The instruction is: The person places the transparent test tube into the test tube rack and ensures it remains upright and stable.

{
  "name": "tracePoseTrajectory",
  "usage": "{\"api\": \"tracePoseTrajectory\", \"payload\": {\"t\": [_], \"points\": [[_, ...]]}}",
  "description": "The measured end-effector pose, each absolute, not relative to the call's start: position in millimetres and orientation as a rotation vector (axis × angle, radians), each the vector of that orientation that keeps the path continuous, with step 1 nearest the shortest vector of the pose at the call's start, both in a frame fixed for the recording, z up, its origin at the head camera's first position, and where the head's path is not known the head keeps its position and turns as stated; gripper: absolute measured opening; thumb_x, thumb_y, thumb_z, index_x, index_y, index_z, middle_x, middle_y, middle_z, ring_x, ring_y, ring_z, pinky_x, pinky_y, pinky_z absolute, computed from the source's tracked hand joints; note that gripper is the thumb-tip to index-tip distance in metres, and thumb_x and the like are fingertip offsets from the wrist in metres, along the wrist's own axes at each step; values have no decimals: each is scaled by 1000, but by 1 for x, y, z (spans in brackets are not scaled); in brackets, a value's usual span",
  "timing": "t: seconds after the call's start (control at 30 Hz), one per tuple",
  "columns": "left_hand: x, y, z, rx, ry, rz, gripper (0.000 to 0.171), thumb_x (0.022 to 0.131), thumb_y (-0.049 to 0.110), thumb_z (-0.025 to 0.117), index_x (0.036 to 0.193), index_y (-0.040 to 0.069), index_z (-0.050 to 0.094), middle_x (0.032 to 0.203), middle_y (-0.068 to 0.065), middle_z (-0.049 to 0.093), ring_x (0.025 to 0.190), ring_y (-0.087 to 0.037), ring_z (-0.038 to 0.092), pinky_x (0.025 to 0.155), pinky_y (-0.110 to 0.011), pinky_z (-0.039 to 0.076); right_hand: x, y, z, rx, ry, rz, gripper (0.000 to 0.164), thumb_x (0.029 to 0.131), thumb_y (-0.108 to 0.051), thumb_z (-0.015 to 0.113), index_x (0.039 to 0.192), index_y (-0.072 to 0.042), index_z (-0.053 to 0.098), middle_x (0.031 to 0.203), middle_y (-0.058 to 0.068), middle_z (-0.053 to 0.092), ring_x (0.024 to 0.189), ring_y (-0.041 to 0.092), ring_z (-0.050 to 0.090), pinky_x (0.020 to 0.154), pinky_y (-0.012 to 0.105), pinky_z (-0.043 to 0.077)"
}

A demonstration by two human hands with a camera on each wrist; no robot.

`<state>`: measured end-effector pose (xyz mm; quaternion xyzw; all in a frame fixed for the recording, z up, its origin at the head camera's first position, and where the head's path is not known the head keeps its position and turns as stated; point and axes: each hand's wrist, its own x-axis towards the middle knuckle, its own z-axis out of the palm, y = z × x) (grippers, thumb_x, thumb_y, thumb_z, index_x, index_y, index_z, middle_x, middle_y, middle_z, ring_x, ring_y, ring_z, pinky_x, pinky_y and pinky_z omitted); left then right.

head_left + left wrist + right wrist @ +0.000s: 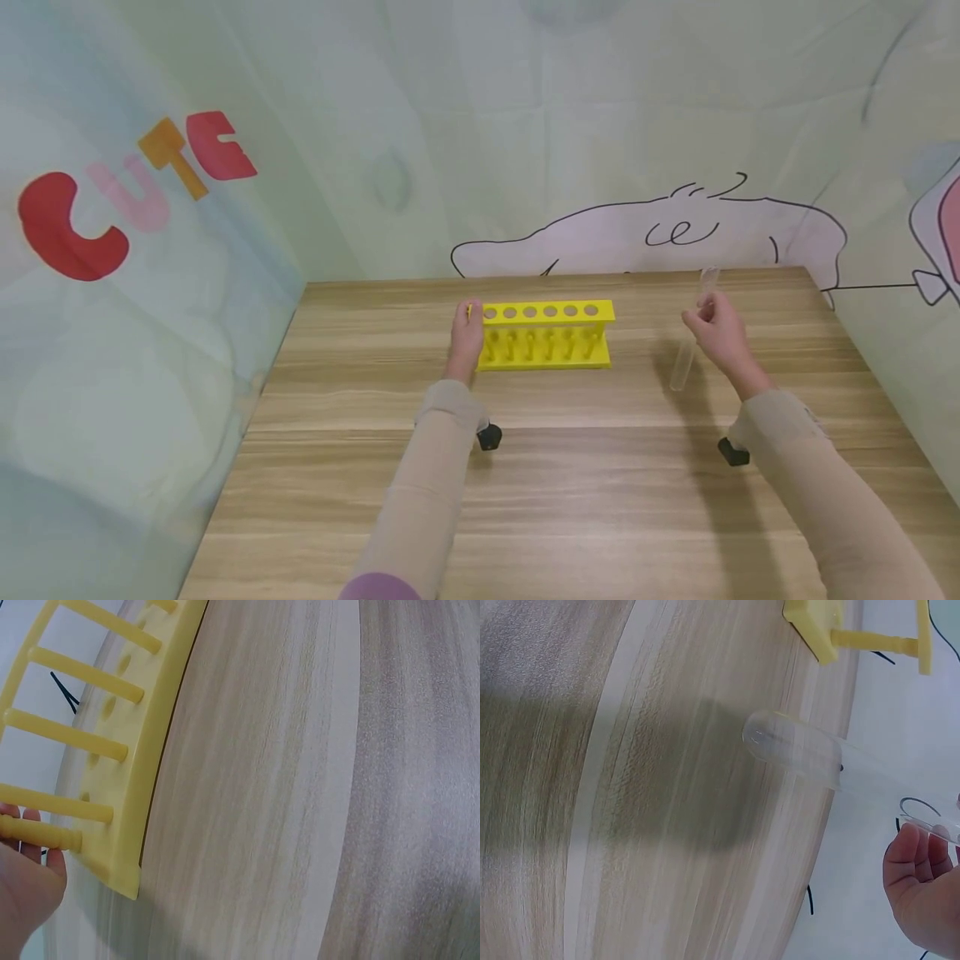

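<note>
A yellow test tube rack (546, 364) stands upright on the table, with a row of round holes along its top bar and pegs on its base. My left hand (467, 335) grips the rack's left end; in the left wrist view its fingers curl round the end post (41, 832). To the right of the rack, my right hand (722, 333) pinches a clear test tube (682, 365) near its upper part. The tube tilts, its rounded closed end (769, 736) pointing down over the table. The rack's holes hold no tubes.
The wood-grain table (570, 500) ends at the back against a printed cloth backdrop (465, 150). Another cloth side with coloured letters (73, 229) rises at the left. A black wrist device (490, 436) sits under the left sleeve, another (733, 452) under the right.
</note>
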<state>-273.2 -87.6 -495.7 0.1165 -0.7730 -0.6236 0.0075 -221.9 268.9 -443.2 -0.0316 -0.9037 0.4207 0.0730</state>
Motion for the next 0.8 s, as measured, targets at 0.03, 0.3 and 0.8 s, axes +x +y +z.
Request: {"api": "tracePoseTrajectory", "payload": {"t": [0.03, 0.3, 0.8], "points": [[-273, -88, -496, 365, -2418, -1948, 33, 95, 38, 31, 110, 12, 44, 116, -7, 47, 108, -22, 41, 94, -40, 34, -222, 269, -443, -91, -2715, 1266, 24, 88, -16, 48, 98, 3, 37, 80, 10, 43, 54, 4, 42, 49, 21, 40], [-273, -87, -497, 346, -2398, -1962, 32, 95, 37, 32, 109, 11, 44, 113, -8, 47, 104, -22, 41, 92, -39, 35, -223, 265, -440, -69, -2704, 1292, 28, 89, -17, 48, 102, 6, 39, 82, 9, 44, 57, 3, 43, 50, 19, 42], [-273, -88, -498, 339, -2382, -1988, 32, 95, 37, 33, 108, 11, 44, 114, -6, 47, 108, -22, 41, 94, -40, 33, -222, 256, -432, -32, -2693, 1283, 31, 89, -20, 49, 104, 7, 41, 84, 11, 47, 57, 0, 43, 51, 17, 42]]}}
